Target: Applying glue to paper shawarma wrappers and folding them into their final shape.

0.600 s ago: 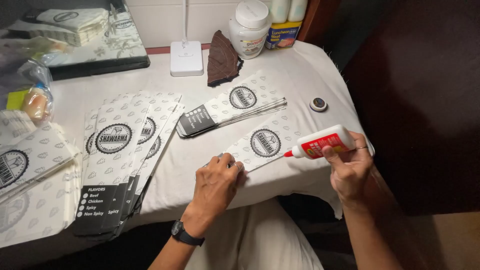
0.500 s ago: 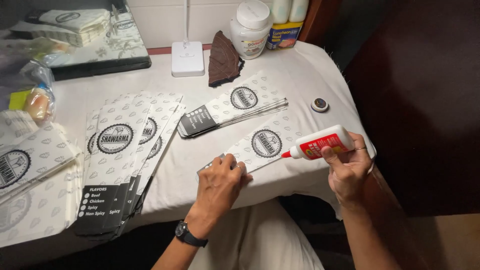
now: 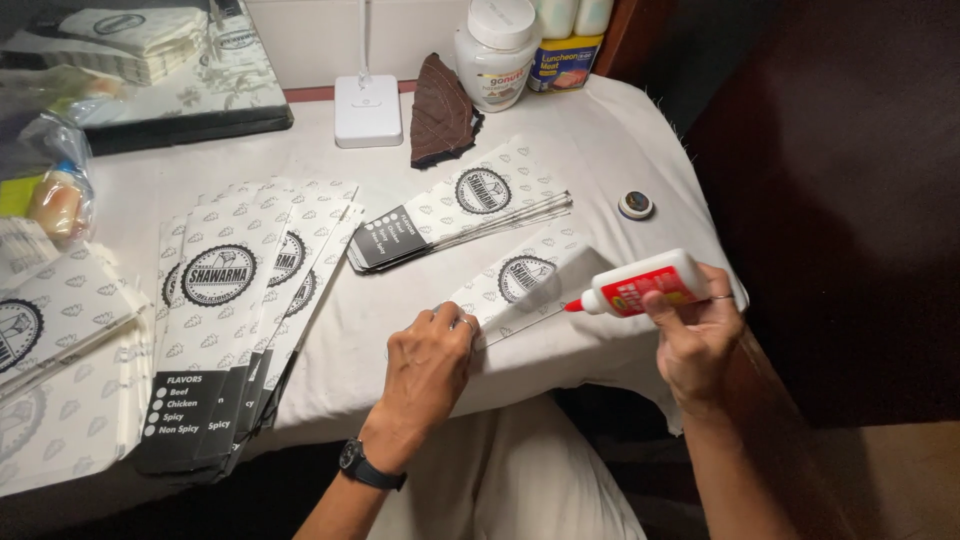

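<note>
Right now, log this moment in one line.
left hand: pressing paper sleeve | right hand: holding glue bottle, tip at sleeve edge

A brown cloth [image 3: 438, 110], white jar [image 3: 497, 52], and perhaps a cap [image 3: 635, 204] sit apart.

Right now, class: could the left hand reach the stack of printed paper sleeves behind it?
Probably yes: the left hand presses a single sleeve, and only bare tablecloth separates it from the stack of sleeves.
</note>
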